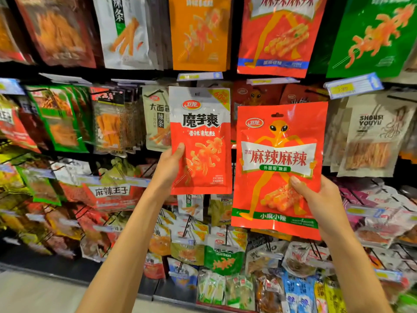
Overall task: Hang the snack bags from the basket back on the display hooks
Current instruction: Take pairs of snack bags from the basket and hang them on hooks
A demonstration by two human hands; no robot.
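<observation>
**2 snack bags held up at the display**

The left hand (168, 164) holds a white-and-red bag (200, 141) at the centre of the frame, thumb pressed on the front of its lower left edge, the other fingers hidden behind it. The bag stands upright, its top just under a price tag (199, 76) on the rail above. Whether its hang hole sits on a hook I cannot tell (the top edge is blurred).

The right hand (316, 195) grips a red bag (279, 163) at centre right, thumb on the front near the lower right, fingers out of sight behind. This bag is a little lower than the white-and-red one, just beside it, tilted slightly, and it is held in front of the display with its hang hole free at the top. It shows an orange figure and a white banner with red characters.

Behind both, hanging bags fill the display: an orange bag (199, 32) at upper centre, a larger red bag (277, 35) with the same orange figure to its right, a green bag (374, 35) at upper right. A pale bag (370, 136) reading SHOUSI YOUYU hangs at right centre. Small packets (225, 263) crowd the lower centre rows.
</observation>
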